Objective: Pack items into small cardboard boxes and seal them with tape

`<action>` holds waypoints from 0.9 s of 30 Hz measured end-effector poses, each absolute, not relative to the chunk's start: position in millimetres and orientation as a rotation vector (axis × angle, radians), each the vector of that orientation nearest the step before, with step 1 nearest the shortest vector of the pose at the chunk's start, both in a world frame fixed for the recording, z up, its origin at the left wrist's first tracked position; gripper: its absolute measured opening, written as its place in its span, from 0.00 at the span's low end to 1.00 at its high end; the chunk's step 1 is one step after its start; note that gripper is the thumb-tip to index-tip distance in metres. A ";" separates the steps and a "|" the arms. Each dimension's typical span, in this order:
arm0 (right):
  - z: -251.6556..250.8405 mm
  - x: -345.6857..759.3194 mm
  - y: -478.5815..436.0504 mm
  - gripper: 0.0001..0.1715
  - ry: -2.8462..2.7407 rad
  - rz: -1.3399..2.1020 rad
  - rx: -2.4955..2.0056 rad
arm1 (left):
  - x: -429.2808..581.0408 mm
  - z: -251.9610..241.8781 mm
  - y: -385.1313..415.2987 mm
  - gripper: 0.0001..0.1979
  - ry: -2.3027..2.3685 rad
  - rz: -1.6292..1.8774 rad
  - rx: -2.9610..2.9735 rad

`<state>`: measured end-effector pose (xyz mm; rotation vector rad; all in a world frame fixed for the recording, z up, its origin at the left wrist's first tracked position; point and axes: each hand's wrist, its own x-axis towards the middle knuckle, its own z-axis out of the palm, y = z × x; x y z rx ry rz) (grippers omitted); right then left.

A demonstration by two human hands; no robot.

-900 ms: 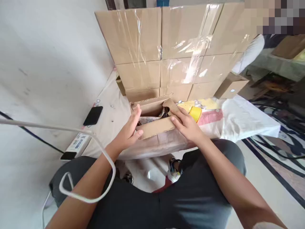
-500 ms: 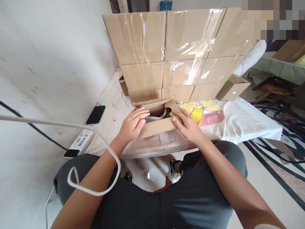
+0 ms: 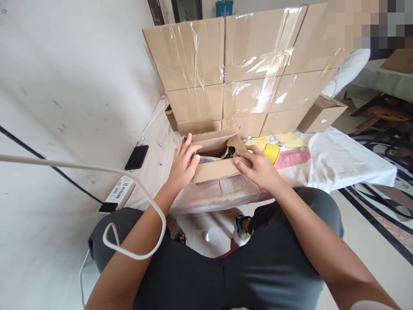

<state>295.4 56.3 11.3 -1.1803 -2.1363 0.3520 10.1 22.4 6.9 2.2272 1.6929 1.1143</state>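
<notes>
A small cardboard box (image 3: 215,171) lies open on the cloth-covered table edge before me, its back flap raised. Inside is something in a grey, patterned wrapping (image 3: 208,159), mostly hidden by the box walls. My left hand (image 3: 183,164) holds the box's left end, fingers up along the side and thumb at the front corner. At the other end, my right hand (image 3: 260,168) grips the bent-in side flap (image 3: 238,145), its thumb lying on the front wall. Just beyond the right hand is a yellow tape roll (image 3: 271,153).
A tall stack of cardboard boxes (image 3: 200,56) under clear tape stands behind. Another box (image 3: 322,114) sits to its right. A black phone (image 3: 137,157) and a white power strip (image 3: 121,189) lie left. A white cable (image 3: 142,185) crosses over my left forearm. Another person's white-clothed limb (image 3: 350,71) shows behind.
The fingers of my left hand have risen and spread at the box's left end. My right hand keeps its place on the flap. The whole view has shifted slightly.
</notes>
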 end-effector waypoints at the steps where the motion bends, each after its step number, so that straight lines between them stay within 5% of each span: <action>1: 11.6 294.6 55.9 0.22 -2.135 0.347 -1.178 | 8.9 6.0 25.3 0.22 1.659 1.191 2.174; 6: 12.2 290.6 56.1 0.19 -2.116 0.317 -1.194 | 2.1 7.2 41.1 0.23 1.642 1.376 2.009; 15: 9.9 288.0 61.7 0.18 -2.126 0.226 -1.165 | 3.6 8.3 44.3 0.11 1.949 1.137 2.304; 27: 12.4 285.8 59.8 0.19 -2.132 0.237 -1.175 | -10.8 9.8 42.5 0.16 1.603 0.917 2.584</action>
